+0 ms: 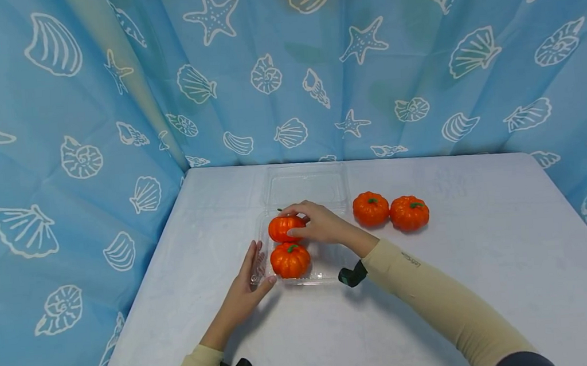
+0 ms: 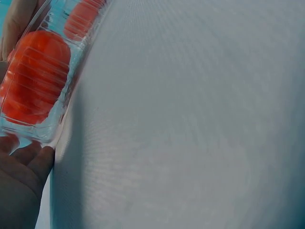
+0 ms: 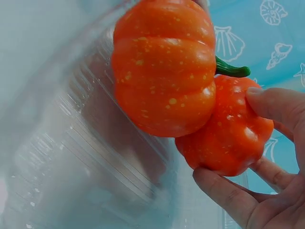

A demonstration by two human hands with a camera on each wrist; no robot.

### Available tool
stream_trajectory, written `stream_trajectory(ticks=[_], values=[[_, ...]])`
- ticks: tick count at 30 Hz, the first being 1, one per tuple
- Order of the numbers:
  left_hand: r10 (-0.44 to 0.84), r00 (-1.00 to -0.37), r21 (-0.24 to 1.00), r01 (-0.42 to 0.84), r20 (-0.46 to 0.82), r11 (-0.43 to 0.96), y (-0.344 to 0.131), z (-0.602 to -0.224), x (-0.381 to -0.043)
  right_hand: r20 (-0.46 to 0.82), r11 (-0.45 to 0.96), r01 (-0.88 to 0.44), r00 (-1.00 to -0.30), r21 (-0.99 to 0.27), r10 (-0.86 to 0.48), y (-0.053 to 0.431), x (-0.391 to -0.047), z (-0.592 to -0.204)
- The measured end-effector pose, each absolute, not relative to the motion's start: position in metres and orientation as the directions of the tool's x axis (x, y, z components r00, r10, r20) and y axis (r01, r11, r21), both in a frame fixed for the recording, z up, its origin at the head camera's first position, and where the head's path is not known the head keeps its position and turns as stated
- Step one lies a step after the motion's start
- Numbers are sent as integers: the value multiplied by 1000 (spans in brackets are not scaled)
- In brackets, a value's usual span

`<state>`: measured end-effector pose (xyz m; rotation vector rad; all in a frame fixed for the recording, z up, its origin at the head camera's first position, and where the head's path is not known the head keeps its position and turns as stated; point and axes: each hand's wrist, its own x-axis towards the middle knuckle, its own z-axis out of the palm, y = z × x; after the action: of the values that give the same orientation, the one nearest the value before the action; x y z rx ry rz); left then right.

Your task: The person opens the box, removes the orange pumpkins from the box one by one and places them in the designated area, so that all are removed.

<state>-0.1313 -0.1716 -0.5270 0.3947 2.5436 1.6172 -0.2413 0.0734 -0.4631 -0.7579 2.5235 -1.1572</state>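
Observation:
A small orange pumpkin [image 1: 283, 228] with a green stem sits in the far left part of a clear plastic clamshell box [image 1: 325, 261]. My right hand [image 1: 317, 222] grips this pumpkin, thumb and fingers spread round its sides, as the right wrist view also shows [image 3: 228, 133]. Just in front of it, against it in the right wrist view, a second pumpkin [image 1: 290, 261] rests in the box. My left hand [image 1: 247, 287] touches the box's near left corner, fingers fairly straight along the left side and thumb at the front edge. Its fingertips [image 2: 44, 160] show right at the box wall.
Two more orange pumpkins [image 1: 371, 209] stand side by side on the white-covered table [image 1: 486, 260], right of the box. The box's open lid [image 1: 304, 187] lies flat behind it. A blue shell-patterned curtain [image 1: 246, 106] borders the table at the back and left.

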Motion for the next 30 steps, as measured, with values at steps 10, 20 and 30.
stream_trajectory(ticks=[10,20,30], values=[[274,-960,893,173,58,416,-172,-525,-131,20,530,-342,-853,-776,-521,79,-232,-460],[267,-962,894,168,58,415,-172,-527,-131,72,503,-376,-849,-778,-524,88,-231,-457],[265,-963,886,159,42,436,-170,-524,-131,88,505,-369,-864,-780,-496,98,-228,-455]])
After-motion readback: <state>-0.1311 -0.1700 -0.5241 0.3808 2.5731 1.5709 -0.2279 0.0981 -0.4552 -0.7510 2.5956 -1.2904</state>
